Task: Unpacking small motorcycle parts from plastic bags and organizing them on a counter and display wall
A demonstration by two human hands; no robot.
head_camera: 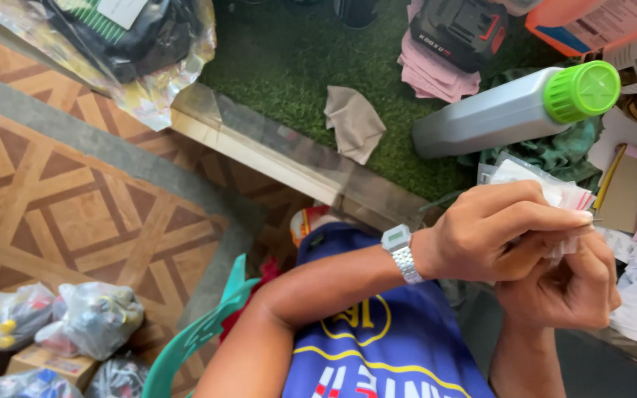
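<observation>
**Head view: both hands on a small plastic packet**

Head camera looked down over my blue shirt [385, 346] with its yellow trim, and both my hands met at the right of the frame. My left hand [492, 232], with a silver wristwatch [401, 250] on its wrist, had its fingers curled and pressed together over a small clear plastic packet [547, 188] with white and reddish bits showing in it. My right hand [565, 287] sat just under the left, fingers folded in and pinching the lower edge of the same packet, so the packet was held between the two hands, above my lap and in front of the clutter.

Beyond my hands a grey plastic bottle [492, 118] with a bright green cap [582, 90] lay on its side, resting on a dark green cloth [554, 155] at the edge of the green artificial turf [289, 66]. A beige rag [354, 121] lay crumpled on the turf, well apart from the bottle. Farther back a black power tool battery [462, 29] sat on a stack of pink cloths [429, 74].

To my left, the patterned floor [60, 214] carried clear bags of small coloured parts [90, 317], and a teal plastic chair edge [200, 328] curved beside my left arm.
</observation>
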